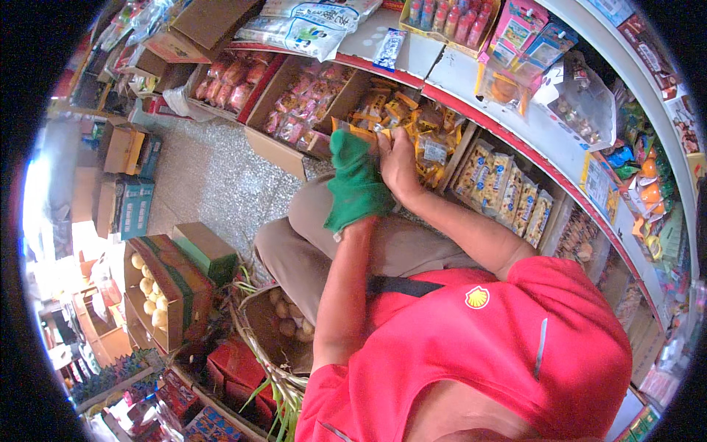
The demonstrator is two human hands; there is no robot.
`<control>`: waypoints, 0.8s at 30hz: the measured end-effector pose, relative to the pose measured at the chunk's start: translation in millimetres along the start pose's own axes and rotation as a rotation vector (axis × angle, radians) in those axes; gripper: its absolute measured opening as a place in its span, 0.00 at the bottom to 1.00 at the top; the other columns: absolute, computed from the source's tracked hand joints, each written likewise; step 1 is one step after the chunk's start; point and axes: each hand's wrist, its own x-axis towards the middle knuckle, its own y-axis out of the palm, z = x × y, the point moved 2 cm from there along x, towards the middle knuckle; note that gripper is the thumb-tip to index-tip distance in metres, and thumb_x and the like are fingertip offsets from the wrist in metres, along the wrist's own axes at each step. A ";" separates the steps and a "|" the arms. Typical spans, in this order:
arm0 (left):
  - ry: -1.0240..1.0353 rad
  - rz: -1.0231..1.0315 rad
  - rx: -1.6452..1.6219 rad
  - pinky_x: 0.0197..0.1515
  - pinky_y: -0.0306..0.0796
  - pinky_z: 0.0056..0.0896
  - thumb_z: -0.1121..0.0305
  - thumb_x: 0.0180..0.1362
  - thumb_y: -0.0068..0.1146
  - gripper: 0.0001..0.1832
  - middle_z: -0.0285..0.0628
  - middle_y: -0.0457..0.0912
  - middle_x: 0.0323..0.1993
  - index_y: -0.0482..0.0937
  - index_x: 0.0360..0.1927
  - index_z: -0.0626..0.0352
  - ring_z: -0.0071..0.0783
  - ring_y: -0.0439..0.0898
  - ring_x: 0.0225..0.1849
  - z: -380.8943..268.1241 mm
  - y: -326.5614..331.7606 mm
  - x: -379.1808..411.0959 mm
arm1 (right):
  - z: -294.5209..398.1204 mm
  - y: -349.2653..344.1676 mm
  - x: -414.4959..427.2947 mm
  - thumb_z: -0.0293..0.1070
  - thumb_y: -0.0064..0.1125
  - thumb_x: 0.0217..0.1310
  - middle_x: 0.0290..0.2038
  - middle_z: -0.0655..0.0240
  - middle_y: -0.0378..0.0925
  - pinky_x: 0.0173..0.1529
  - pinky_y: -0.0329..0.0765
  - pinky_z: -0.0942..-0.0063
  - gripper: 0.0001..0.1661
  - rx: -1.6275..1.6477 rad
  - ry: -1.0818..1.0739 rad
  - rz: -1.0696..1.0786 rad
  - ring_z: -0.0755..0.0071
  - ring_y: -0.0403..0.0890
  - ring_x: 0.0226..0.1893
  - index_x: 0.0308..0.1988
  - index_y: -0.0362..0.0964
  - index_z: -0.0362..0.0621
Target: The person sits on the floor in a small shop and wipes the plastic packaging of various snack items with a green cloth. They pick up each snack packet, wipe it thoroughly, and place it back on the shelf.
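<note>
My left hand [359, 171] is covered by a green cloth or glove, with a small pale tag near the wrist. Its fingers are hidden. Bare, my right hand [399, 166] pinches the end of a small orange packet [362, 131], right beside the green fabric. Part of that packet is hidden behind the green fabric. Both hands are over a cardboard box of yellow-orange wrapped snacks [436, 132], which stands under the shelf edge. Clear bags with white labels lie among those snacks.
Boxes of pink-wrapped snacks [309, 99], red-toned packs [235, 83] and nut bars [505, 185] flank the snack box. A red-edged shelf [497, 119] curves above them. My knees [315, 210] are bent below; a basket of round produce [290, 317] and cartons [204, 251] stand at left.
</note>
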 end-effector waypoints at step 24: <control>0.270 0.028 0.231 0.55 0.69 0.37 0.73 0.38 0.60 0.14 0.41 0.81 0.38 0.81 0.33 0.55 0.40 0.78 0.45 21.5 -25.8 38.4 | 15.8 -167.3 128.4 0.42 0.56 0.60 0.32 0.55 0.79 0.42 0.75 0.62 0.16 -0.728 -0.446 -0.600 0.53 0.80 0.34 0.40 0.73 0.39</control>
